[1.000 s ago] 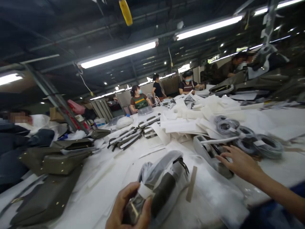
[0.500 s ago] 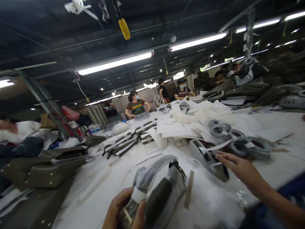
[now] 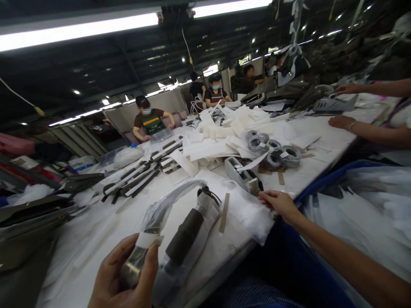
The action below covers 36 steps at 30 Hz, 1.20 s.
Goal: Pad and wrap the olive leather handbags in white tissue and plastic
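Left hand (image 3: 120, 276) pinches the flat white band (image 3: 148, 240) round a curved, plastic-sleeved strap (image 3: 159, 210); right hand (image 3: 281, 205), fingertips together beside filmy sheeting (image 3: 248, 216), pinching what, I cannot tell

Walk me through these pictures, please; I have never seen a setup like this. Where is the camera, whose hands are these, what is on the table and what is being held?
There is no machine here: a person works with two bare hands, and every picture comes from one camera worn on that person's head.

The left hand grips a band of white wrapping around a dark item partly covered in clear plastic. The right hand is at the near edge of the table, its fingertips close to a grey and dark item; whether they touch it is unclear.

On the table lie a heap of white sheets, grey coils, dark and white strips and a flat brown strip.

The hands at the far right belong to someone else.
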Available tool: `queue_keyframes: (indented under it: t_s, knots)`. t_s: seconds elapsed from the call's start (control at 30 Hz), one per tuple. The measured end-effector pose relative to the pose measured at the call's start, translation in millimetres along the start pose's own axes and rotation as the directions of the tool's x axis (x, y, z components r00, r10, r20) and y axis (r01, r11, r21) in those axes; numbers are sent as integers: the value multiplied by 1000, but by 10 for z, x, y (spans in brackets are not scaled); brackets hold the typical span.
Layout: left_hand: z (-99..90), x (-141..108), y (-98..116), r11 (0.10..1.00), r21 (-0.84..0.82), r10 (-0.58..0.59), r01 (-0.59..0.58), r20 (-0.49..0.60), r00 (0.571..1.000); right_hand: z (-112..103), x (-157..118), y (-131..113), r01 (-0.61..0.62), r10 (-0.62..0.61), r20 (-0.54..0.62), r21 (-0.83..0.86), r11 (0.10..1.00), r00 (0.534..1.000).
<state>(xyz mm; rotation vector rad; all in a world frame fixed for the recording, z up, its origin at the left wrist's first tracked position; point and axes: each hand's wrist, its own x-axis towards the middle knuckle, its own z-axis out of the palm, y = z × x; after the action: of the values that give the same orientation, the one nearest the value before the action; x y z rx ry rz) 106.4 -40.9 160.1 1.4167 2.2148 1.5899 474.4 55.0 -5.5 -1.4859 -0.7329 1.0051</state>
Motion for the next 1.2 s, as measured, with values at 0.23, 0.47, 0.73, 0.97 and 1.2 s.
queue_keyframes:
  t_s: [0.23,0.47,0.73,0.97,1.2]
  knots:
    - [130,-24,-87,979,-157,129,-130,-19,991,521,-796,-628,376,-343,408,0,927,846]
    - [145,-99,-93,968,-177,183,-179,5,983,1193,-1459,-1108,423,-487,756,306,853,436]
    - [97,-217,23,956,-208,214,-207,13,977,1643,-1593,-1181,348,-436,755,289,892,489]
    - [67,-247,-23,942,-215,274,-257,54,960,1673,-1626,-1137,172,-320,776,270,947,544]
    - [-48,-190,-16,941,-241,293,-240,222,930,1637,-1650,-1114,210,-333,781,260,943,528]
